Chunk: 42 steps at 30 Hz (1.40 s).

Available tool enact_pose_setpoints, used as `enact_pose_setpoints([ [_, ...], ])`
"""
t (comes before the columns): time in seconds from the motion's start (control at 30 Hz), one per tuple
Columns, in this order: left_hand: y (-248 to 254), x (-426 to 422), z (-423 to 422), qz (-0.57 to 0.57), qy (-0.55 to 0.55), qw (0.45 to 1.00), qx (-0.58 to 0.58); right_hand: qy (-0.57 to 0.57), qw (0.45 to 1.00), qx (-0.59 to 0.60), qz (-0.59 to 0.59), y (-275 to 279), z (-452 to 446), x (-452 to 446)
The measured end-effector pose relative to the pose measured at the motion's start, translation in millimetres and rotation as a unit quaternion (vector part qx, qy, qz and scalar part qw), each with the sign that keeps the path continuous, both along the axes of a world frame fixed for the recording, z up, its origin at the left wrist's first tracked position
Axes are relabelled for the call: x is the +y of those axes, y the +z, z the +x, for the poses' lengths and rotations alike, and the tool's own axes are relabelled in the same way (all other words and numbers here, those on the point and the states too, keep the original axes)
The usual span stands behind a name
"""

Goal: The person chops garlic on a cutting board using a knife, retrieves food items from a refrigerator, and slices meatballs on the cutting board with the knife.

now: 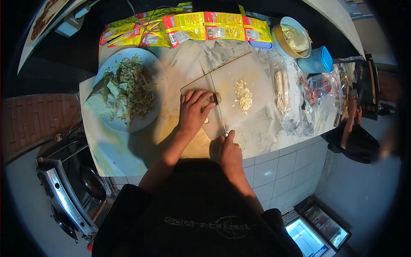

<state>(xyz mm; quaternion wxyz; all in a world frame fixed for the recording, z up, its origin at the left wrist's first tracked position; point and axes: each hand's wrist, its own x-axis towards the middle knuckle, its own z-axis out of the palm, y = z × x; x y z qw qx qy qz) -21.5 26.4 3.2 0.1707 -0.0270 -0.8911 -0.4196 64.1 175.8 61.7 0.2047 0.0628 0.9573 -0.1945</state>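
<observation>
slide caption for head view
Left hand holds brownish food on a cutting board, right hand grips a knife, chopped pale pieces alongside

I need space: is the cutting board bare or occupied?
Occupied: chopped pieces lie on the cutting board, with the knife across it.

One left hand [196, 108], one right hand [230, 152], one knife [216, 98], one cutting board [260, 81], one chopped pile [243, 97], one large plate [159, 77], one table [177, 60], one co-worker [356, 143]. Yellow-red sachets [184, 28]: several, overlapping, exact count unclear.
</observation>
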Motion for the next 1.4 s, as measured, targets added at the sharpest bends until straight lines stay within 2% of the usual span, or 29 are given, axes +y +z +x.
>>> enact_pose_setpoints([
  [0.43, -4, 2, 1, 0.004, 0.016, 1.0, -0.005, 0.007, 0.996, -0.082, -0.02, 13, -21, 5],
  [0.8, 3, 3, -1, -0.002, 0.022, 1.0, 0.005, 0.04, 0.998, -0.034, -0.019, -9, -34, 8],
  [1.0, -1, 6, 1, -0.036, 0.023, 0.999, -0.03, 0.071, 0.996, 0.012, -0.051, -11, -39, 15],
  [1.2, 2, 5, -1, -0.043, 0.025, 0.998, -0.038, 0.047, 0.992, 0.005, -0.118, -9, -16, 36],
  [1.4, 0, 5, 1, -0.022, 0.033, 0.998, -0.052, 0.001, 0.991, 0.011, -0.133, 14, -4, 48],
])
